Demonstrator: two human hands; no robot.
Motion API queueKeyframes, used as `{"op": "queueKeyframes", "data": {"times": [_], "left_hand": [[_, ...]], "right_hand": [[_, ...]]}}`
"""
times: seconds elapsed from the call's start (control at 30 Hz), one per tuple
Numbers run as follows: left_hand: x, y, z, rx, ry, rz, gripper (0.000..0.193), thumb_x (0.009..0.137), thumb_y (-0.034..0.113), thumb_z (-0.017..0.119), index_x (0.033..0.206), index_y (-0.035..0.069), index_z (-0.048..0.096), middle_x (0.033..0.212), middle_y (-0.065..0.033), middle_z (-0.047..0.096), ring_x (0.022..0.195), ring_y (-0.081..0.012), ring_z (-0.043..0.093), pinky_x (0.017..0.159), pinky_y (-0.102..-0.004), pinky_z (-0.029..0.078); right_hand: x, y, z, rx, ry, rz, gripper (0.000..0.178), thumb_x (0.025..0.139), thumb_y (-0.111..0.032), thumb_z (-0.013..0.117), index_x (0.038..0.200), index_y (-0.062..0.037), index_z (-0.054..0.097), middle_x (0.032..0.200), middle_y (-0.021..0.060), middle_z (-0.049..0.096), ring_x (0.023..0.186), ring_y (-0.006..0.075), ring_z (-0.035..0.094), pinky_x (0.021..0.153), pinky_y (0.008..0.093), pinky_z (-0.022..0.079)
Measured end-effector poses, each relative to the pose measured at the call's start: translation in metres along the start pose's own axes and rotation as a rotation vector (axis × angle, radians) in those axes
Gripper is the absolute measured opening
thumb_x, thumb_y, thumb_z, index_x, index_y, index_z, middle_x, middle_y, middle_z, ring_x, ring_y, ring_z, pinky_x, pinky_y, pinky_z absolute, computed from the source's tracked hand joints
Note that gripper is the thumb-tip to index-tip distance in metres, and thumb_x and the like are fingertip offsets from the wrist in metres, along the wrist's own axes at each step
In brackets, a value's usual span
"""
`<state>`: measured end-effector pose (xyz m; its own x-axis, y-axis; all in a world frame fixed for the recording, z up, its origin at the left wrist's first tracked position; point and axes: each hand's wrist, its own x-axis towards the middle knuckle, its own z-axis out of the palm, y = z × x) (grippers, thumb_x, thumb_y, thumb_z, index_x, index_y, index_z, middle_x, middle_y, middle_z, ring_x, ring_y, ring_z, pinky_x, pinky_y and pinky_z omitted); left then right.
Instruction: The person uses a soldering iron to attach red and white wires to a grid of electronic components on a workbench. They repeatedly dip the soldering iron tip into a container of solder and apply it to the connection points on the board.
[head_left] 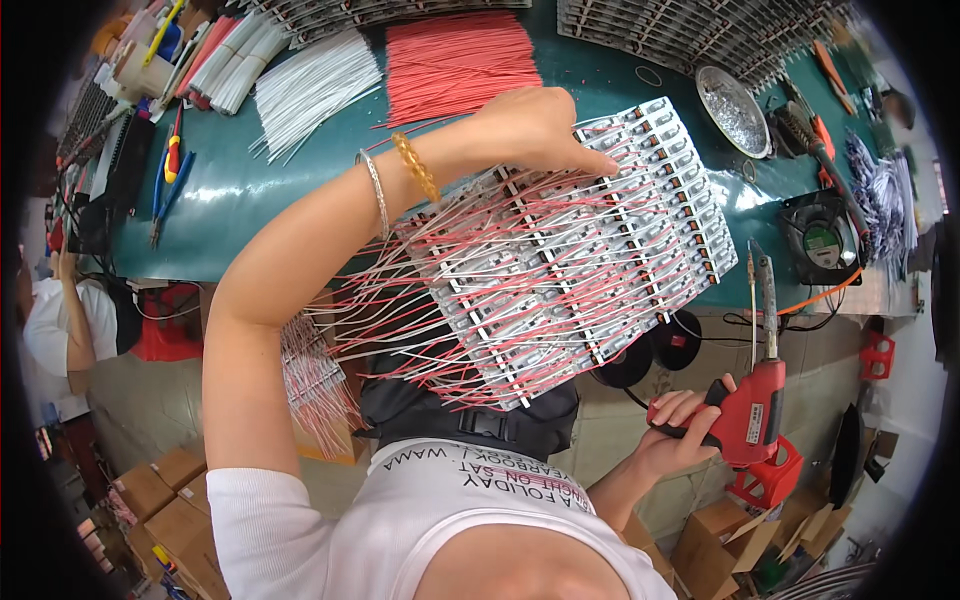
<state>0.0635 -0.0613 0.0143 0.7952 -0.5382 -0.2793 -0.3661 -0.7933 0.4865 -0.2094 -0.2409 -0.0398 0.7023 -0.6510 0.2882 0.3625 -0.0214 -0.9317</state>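
Observation:
A panel of small parts (580, 265) in rows, with many red and white wires trailing to the left, lies tilted over the near edge of the table. My left hand (535, 130) is closed at its far edge, thumb on the top face; the curled fingers are partly hidden. My right hand (688, 425) grips the black handle of a red soldering gun (752, 410). The gun stands upright right of the panel, its metal tip and thin feed tube pointing away from me, apart from the panel.
Bundles of white wires (318, 85) and red wires (460, 65) lie on the green table (230, 230). Pliers (172, 185) sit at left. At right are a metal dish (733, 110) and a small fan (822, 238). More panels (690, 35) stand along the back.

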Motion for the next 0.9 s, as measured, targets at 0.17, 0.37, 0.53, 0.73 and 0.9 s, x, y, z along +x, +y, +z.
{"op": "queueKeyframes", "data": {"times": [0.17, 0.37, 0.53, 0.73, 0.9], "left_hand": [[-0.026, -0.019, -0.003, -0.527, 0.145, 0.119, 0.051, 0.070, 0.047, 0.069, 0.076, -0.003, 0.061, 0.060, -0.0119, 0.056, 0.056, -0.0215, 0.055, 0.054, -0.0363, 0.045], [-0.124, -0.054, -0.013, -0.757, 0.529, 0.216, 0.033, 0.079, 0.035, 0.066, 0.085, 0.003, 0.062, 0.066, -0.0048, 0.058, 0.059, -0.0095, 0.051, 0.050, -0.0249, 0.040], [-0.287, -0.137, -0.039, -1.322, 0.823, -0.153, 0.027, 0.087, 0.012, 0.050, 0.107, -0.003, 0.058, 0.097, -0.0067, 0.062, 0.090, -0.0118, 0.059, 0.079, -0.0249, 0.047], [-0.540, -0.206, 0.042, -1.216, 1.236, -0.499, 0.035, 0.087, 0.014, 0.052, 0.117, -0.003, 0.050, 0.116, -0.0093, 0.056, 0.102, -0.0169, 0.055, 0.090, -0.0293, 0.042], [-0.572, -0.279, 0.182, -1.398, 1.404, -0.815, 0.033, 0.085, 0.014, 0.053, 0.115, -0.001, 0.054, 0.114, -0.0074, 0.058, 0.101, -0.0175, 0.056, 0.090, -0.0302, 0.042]], "right_hand": [[0.001, -0.005, 0.009, -0.004, 0.076, 0.008, 0.037, 0.095, -0.019, 0.042, 0.123, 0.0043, 0.037, 0.053, 0.0002, 0.035, 0.042, 0.0090, 0.036, 0.047, 0.0254, 0.038], [0.006, -0.003, 0.012, 0.004, 0.071, -0.002, 0.035, 0.093, -0.019, 0.046, 0.120, 0.0036, 0.043, 0.054, 0.0000, 0.035, 0.044, 0.0097, 0.034, 0.048, 0.0263, 0.038], [0.007, -0.017, 0.034, -0.090, 0.119, -0.078, 0.034, 0.091, -0.017, 0.049, 0.117, 0.0044, 0.045, 0.055, 0.0011, 0.035, 0.047, 0.0115, 0.036, 0.048, 0.0273, 0.039], [0.007, -0.023, 0.045, -0.079, -0.055, -0.014, 0.037, 0.093, -0.017, 0.046, 0.121, 0.0059, 0.041, 0.056, 0.0014, 0.036, 0.047, 0.0113, 0.035, 0.051, 0.0285, 0.038], [0.006, -0.028, 0.049, -0.107, -0.071, -0.047, 0.037, 0.093, -0.018, 0.045, 0.120, 0.0066, 0.042, 0.056, 0.0016, 0.036, 0.047, 0.0116, 0.036, 0.052, 0.0290, 0.039]]}}
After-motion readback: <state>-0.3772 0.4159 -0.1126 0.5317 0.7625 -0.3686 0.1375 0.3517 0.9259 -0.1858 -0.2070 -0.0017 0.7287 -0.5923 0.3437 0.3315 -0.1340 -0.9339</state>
